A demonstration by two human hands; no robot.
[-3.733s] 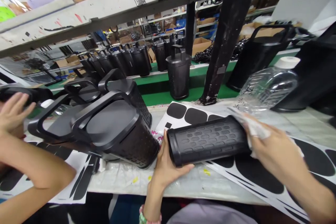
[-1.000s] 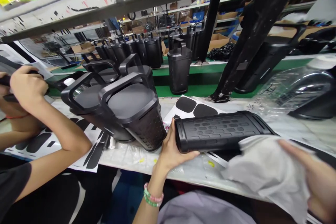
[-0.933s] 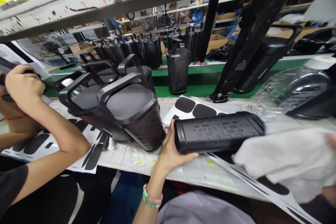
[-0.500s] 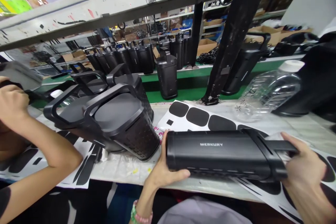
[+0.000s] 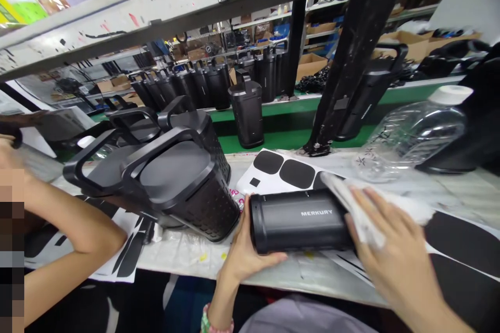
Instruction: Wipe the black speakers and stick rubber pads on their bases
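A black handled housing (image 5: 300,223) lettered MERKURY lies on its side in front of me. My left hand (image 5: 248,250) grips its left end, thumb along the near lower edge and fingers behind the end. My right hand (image 5: 394,239) is closed on a white cloth (image 5: 363,208), which lies over the housing's right part. Cloth and hand hide the housing's handle end. Close by on the left, several similar black housings (image 5: 175,166) with loop handles stand on the table, the nearest tilted.
White sheets with black stickers (image 5: 297,173) lie behind and right of the housing. A clear plastic bottle (image 5: 422,130) stands at right, near a dark post (image 5: 344,73). More housings stand on the green conveyor (image 5: 281,132). At left is a co-worker's bent arm (image 5: 78,218).
My right hand has left the housing's handle and moved left onto its body, bringing the white cloth over it. My left hand still holds the other end.
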